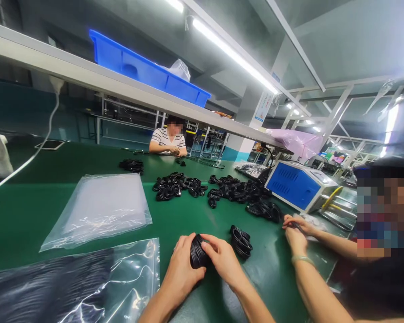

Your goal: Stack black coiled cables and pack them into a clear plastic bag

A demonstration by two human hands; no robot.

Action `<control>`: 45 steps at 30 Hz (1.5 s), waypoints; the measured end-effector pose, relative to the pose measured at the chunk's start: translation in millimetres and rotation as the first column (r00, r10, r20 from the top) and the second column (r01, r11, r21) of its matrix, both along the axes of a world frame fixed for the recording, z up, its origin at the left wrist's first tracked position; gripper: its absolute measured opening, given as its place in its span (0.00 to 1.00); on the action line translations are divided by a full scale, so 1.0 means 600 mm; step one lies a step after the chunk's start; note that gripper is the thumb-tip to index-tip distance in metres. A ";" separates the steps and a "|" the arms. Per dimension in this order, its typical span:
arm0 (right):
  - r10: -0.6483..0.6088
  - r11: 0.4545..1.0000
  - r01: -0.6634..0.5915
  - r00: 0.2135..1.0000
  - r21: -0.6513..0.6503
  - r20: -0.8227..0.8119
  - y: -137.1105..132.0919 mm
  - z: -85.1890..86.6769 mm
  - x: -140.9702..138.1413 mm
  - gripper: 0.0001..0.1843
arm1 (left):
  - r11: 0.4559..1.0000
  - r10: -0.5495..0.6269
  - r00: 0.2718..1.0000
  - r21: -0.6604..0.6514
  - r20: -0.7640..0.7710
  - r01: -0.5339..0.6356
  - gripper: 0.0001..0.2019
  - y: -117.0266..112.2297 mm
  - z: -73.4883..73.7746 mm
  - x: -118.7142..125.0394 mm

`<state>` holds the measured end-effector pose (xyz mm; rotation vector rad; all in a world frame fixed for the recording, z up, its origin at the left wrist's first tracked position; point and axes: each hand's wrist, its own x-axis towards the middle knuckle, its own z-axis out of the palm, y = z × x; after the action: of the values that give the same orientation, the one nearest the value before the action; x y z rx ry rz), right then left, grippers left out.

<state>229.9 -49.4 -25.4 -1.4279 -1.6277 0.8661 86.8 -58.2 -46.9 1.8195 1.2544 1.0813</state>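
Between both hands I hold a coiled bundle of black cable (pixel 198 252) just above the green table top. My left hand (pixel 182 267) wraps its left side, thumb underneath and fingers behind. My right hand (pixel 224 260) grips it from the right, with thumb and forefinger on the coils. Just right of my right hand lies another black cable coil (pixel 241 242). On the left, a clear plastic bag (pixel 134 264) contains many dark coils or strips packed in rows. Behind it rests a stack of empty-looking clear bags (pixel 104 206).
Heaps of black cable coils (pixel 235 188) spread across the table (pixel 188 215). A blue-and-white machine (pixel 289 184) stands at the right. Beside me a co-worker's hands (pixel 296 229) work close by; another person (pixel 168 139) sits opposite. Overhead runs a shelf with a blue bin (pixel 138 67).
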 end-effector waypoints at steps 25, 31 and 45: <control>-0.330 0.941 0.288 0.661 0.179 0.674 -0.033 0.039 0.153 0.08 | 1.000 0.019 0.995 -0.010 -0.093 -0.020 0.27 -0.005 0.017 0.003; 0.149 0.988 -0.122 0.912 -0.097 0.381 -0.026 0.119 0.146 0.07 | 1.000 0.011 0.995 0.003 -0.101 -0.010 0.28 -0.002 0.017 0.002; 0.342 0.872 -0.372 0.928 -0.318 -0.147 0.059 0.067 0.072 0.13 | 0.998 -0.019 0.996 0.050 -0.085 0.024 0.26 0.001 0.018 -0.001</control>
<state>273.1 -13.7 14.8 -1.3059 -1.7666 1.4655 86.5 -57.5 -36.0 1.9309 1.2631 1.0435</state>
